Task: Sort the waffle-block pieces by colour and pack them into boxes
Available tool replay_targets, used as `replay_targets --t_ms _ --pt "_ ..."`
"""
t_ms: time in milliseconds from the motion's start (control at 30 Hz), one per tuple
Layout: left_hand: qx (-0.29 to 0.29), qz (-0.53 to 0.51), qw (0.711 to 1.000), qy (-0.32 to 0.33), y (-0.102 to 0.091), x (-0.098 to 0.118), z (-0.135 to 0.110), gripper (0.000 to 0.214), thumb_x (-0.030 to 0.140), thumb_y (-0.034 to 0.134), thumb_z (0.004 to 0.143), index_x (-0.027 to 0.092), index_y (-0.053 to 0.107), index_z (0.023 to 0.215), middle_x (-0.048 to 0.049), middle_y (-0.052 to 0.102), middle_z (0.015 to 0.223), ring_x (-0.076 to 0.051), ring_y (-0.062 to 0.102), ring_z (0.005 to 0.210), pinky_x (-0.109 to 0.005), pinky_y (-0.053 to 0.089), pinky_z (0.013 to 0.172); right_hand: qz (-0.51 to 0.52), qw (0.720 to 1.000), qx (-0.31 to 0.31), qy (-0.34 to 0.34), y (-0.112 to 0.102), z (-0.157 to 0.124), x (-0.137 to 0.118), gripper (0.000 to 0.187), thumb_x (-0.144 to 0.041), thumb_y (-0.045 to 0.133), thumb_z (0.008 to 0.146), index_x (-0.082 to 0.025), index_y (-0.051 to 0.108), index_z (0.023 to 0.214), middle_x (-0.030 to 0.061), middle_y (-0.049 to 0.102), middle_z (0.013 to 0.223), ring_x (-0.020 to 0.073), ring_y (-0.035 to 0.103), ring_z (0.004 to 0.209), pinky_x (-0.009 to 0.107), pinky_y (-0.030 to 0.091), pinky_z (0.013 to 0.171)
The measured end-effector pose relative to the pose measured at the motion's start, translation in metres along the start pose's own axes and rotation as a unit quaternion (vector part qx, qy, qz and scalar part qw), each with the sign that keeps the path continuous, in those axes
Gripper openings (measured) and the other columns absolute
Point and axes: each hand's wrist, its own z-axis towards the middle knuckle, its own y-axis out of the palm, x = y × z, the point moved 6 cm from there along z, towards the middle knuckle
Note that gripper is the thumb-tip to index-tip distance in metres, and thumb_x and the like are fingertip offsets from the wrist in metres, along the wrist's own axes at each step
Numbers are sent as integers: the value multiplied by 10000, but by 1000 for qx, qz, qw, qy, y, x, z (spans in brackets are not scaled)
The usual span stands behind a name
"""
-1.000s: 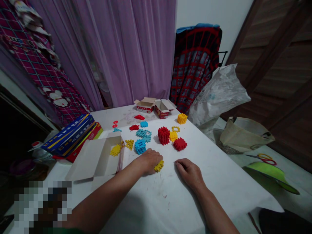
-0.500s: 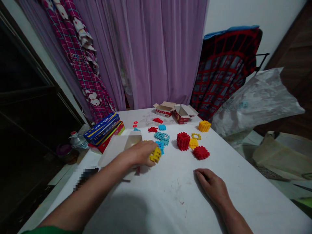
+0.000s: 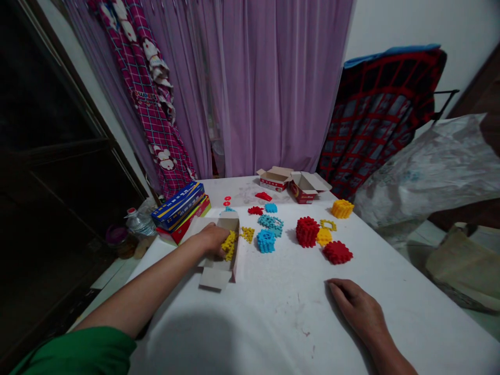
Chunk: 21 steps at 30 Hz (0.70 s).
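My left hand [image 3: 213, 240] reaches into an open white cardboard box [image 3: 219, 273] lying on the white table [image 3: 273, 317], its fingers curled around a yellow interlocking plastic piece [image 3: 229, 245]. Flat on the tabletop at the lower right rests my right hand [image 3: 357, 308], fingers loosely together and holding nothing. Beyond the box lie more toy pieces: a small yellow one [image 3: 247, 234], a blue block [image 3: 266, 241], a flat light-blue piece [image 3: 271, 222], a red cube [image 3: 307, 231] and a red flat block [image 3: 337, 252].
A yellow block [image 3: 342, 208] and two small open red-and-white boxes [image 3: 292, 182] sit at the table's far side. Blue and red boxes [image 3: 180, 209] are stacked at the left edge beside a bottle [image 3: 138, 224]. A large plastic bag [image 3: 425, 166] stands at the right. Purple curtains hang behind.
My left hand carried the yellow piece from the table's middle leftwards into the white box. The view swung left; my right hand stayed flat on the table.
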Motion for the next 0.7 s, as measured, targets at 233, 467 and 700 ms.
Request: replay_targets --t_ms 233,467,700 --pt "-1 -5 1000 23 -2 6 -18 470 494 749 655 219 623 1015 -83 719 1077 -282 642 1043 -483 273 1089 -4 1000 -3 -1 1 0 5 404 -561 469 743 -281 745 839 21 766 911 241 706 796 335 549 680" --pt "-52 -38 997 33 0 4 -28 821 442 801 573 210 506 1303 -158 569 1352 -320 498 1263 -502 250 1111 -8 1000 -11 -2 1 2 3 429 -573 455 732 -273 746 829 34 765 911 247 705 781 349 555 684" --pt "-18 -47 999 15 -19 -20 -19 376 239 592 800 264 650 1170 -64 676 1234 -237 607 1122 -359 420 972 -12 1000 -4 -4 0 1 2 422 -565 450 737 -277 745 828 32 767 909 252 710 801 345 559 675"
